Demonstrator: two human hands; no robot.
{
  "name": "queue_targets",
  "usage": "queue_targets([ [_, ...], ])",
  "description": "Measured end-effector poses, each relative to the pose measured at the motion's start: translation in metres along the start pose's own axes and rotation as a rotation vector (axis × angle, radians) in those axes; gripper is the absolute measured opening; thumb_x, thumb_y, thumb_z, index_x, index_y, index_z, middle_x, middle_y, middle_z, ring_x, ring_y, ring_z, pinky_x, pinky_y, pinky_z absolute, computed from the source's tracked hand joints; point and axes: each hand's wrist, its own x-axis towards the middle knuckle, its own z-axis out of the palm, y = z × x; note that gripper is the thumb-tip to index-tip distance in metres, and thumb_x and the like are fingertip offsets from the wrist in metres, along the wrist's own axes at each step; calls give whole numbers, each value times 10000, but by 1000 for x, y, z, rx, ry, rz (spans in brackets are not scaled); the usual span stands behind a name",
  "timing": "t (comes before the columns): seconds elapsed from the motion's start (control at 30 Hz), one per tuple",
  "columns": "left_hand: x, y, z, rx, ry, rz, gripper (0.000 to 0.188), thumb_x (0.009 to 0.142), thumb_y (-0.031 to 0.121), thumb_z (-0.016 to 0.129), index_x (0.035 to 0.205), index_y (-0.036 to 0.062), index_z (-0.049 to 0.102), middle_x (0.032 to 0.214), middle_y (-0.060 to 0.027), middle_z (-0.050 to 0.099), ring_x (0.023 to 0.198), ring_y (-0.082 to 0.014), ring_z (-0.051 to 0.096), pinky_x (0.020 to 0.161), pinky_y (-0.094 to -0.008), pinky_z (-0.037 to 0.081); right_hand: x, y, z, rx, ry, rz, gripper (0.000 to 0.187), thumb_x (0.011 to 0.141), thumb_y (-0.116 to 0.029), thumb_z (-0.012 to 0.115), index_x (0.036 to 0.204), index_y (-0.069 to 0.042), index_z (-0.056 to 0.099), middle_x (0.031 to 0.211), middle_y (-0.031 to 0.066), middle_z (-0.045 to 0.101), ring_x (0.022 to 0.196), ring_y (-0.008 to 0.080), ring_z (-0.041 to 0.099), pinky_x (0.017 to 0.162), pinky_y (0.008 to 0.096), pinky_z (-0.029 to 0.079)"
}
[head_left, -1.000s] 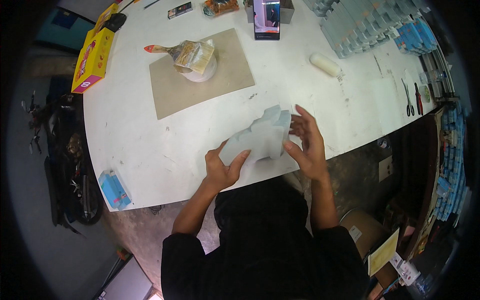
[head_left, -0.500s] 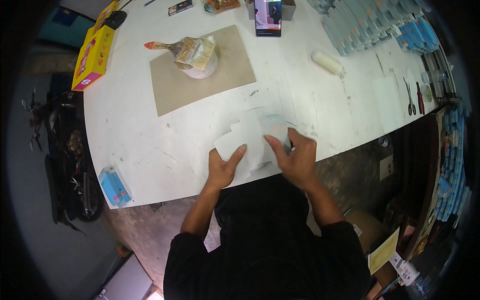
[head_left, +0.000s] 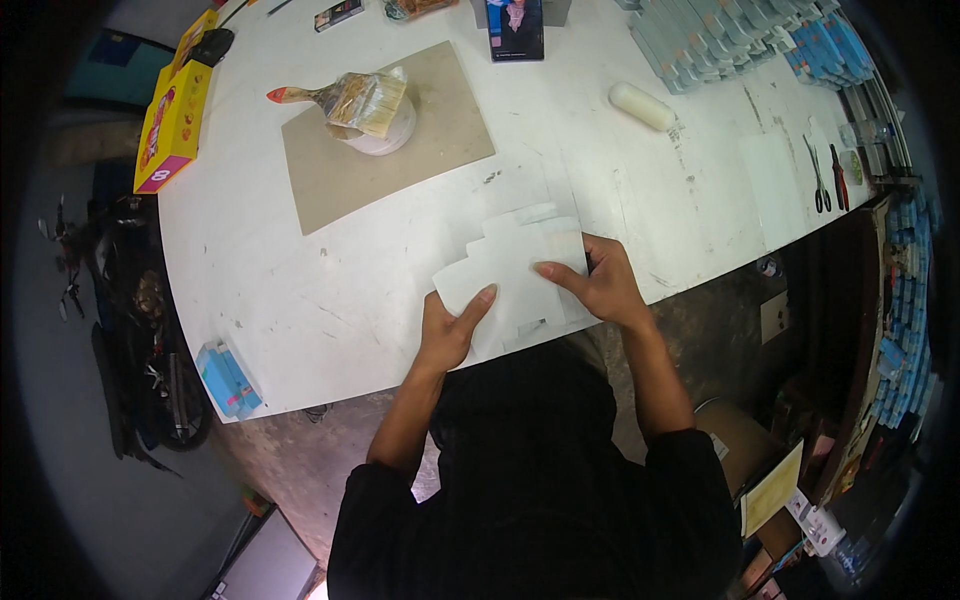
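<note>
A white die-cut card piece point(head_left: 515, 272) with stepped edges, like a flat box blank, is held between my two hands over the near edge of the white table. My left hand point(head_left: 446, 330) grips its left side, thumb on top and fingers hidden underneath. On the right side, my right hand point(head_left: 608, 285) grips it the same way, thumb pressed on the surface. A small slot or cut-out shows near the card's lower edge.
Beyond my hands a wide brush point(head_left: 368, 105) rests across a white tub point(head_left: 385, 140) on a beige board point(head_left: 450, 150). A whitish cylinder point(head_left: 642, 106), a phone point(head_left: 516, 30), stacked grey-blue cartons point(head_left: 700, 40), scissors point(head_left: 820, 180) and a blue box point(head_left: 228, 380) also lie on the table point(head_left: 280, 310).
My right hand has moved slightly up and to the right. The card's right part, tilted and blurred before, now looks flatter and sharper. The whole view has shifted a little.
</note>
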Motion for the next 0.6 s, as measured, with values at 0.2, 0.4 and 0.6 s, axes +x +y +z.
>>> queue_targets([
  [0.2, 3, 5, -8, 84, -81, 38, 326, 1039, 154, 694, 1267, -78, 683, 1164, -143, 757, 1064, -185, 694, 925, -341, 550, 5, -2, 3, 324, 130, -263, 488, 852, -33, 870, 1293, 43, 676, 1233, 115, 690, 1110, 182, 669, 975, 323, 539],
  [0.4, 0, 5, -2, 53, -89, 15, 324, 1043, 155, 686, 1270, -76, 682, 1173, -142, 755, 1071, -187, 693, 926, -341, 550, 18, 8, -11, -17, 4, -255, 359, 869, -43, 860, 1209, -16, 749, 1112, 105, 718, 1034, 176, 677, 920, 313, 537],
  [0.6, -2, -2, -3, -7, -81, -2, 339, 1045, 169, 690, 1280, -75, 678, 1180, -138, 753, 1076, -183, 691, 925, -340, 551, 17, 6, -3, 69, 31, -224, 281, 870, -20, 850, 1142, -12, 779, 1022, 100, 747, 993, 168, 684, 898, 310, 534],
])
